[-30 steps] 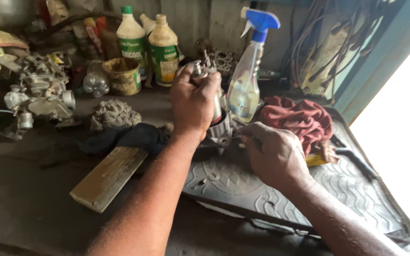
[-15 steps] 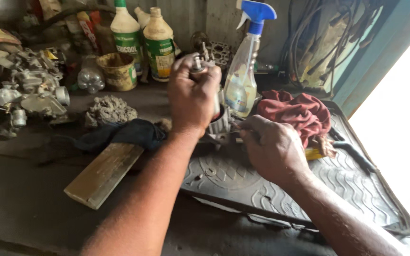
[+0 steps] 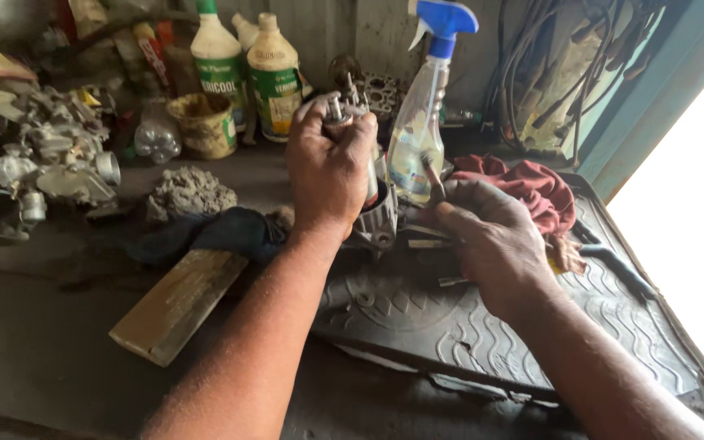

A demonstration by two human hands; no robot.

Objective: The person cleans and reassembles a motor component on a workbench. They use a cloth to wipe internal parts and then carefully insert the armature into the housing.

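On a grimy workbench we see a clear spray bottle with a blue trigger head (image 3: 420,138) and a crumpled red rag (image 3: 531,186) just behind our hands, and a pale wooden block (image 3: 177,303) to the left. Our left hand (image 3: 329,167) clenches a grey metal engine part with studs on top (image 3: 366,163), held upright over a black ribbed rubber mat (image 3: 466,334). Our right hand (image 3: 490,236) grips a thin rusty tool (image 3: 431,175) beside it.
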